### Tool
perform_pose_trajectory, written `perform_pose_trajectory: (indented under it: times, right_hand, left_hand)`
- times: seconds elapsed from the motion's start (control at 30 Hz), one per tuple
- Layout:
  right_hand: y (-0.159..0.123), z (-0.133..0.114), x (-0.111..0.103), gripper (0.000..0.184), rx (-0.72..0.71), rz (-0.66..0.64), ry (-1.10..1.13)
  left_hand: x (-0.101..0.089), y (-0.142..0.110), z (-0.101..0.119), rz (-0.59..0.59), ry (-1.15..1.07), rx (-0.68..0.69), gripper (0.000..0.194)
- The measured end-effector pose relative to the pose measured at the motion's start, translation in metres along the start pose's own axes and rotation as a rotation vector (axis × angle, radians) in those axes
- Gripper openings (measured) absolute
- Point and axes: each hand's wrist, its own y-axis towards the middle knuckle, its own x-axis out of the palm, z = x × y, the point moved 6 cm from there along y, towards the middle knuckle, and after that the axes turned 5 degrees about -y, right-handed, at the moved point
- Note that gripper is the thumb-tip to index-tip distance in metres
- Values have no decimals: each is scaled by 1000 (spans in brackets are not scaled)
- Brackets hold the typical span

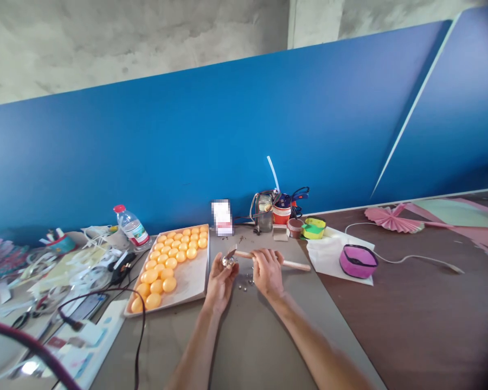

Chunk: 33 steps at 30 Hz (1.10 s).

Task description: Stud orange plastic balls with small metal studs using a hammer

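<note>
My right hand [267, 271] is wrapped around the pale wooden handle of a hammer [296, 265], which lies nearly level, its dark head over my left hand. My left hand [218, 284] has its fingers curled around a shiny silver metal piece [229, 262], too small to name. The hammer's head is right at this piece; I cannot tell whether they touch. Between my hands, several small shiny metal bits [244, 288] lie on the grey mat [252, 336], some partly hidden by my right hand.
To the left, a shallow white tray [193, 271] holds several orange balls. Behind it stands a water bottle [135, 230]. Cables and a power strip [101, 336] crowd the near left. A glass jar [264, 216], a red cup [282, 214] and a purple mesh-sided box [358, 261] sit back and right.
</note>
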Motion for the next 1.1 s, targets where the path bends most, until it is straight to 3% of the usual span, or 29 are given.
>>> perform_pose_trajectory:
  times: [0.23, 0.4, 0.63, 0.77, 0.93, 1.1]
  right_hand:
    - [0, 5, -4, 20, 66, 51, -10]
    - [-2, 4, 4, 18, 23, -18, -20]
    - [0, 4, -1, 19, 47, 6, 11]
    - [-1, 1, 5, 18, 10, -42, 5]
    - [-1, 5, 1, 20, 75, 4, 1]
    - [0, 5, 0, 20, 81, 0, 8]
  left_hand:
    - [-3, 3, 2, 10, 31, 78, 47]
    - [-7, 5, 1, 27, 46, 123, 50]
    - [-7, 6, 0, -1, 53, 142, 45]
    - [-9, 6, -1, -2, 34, 77, 39]
    - [-8, 7, -3, -49, -68, -73, 21]
    - [-7, 6, -7, -55, -123, -163, 27]
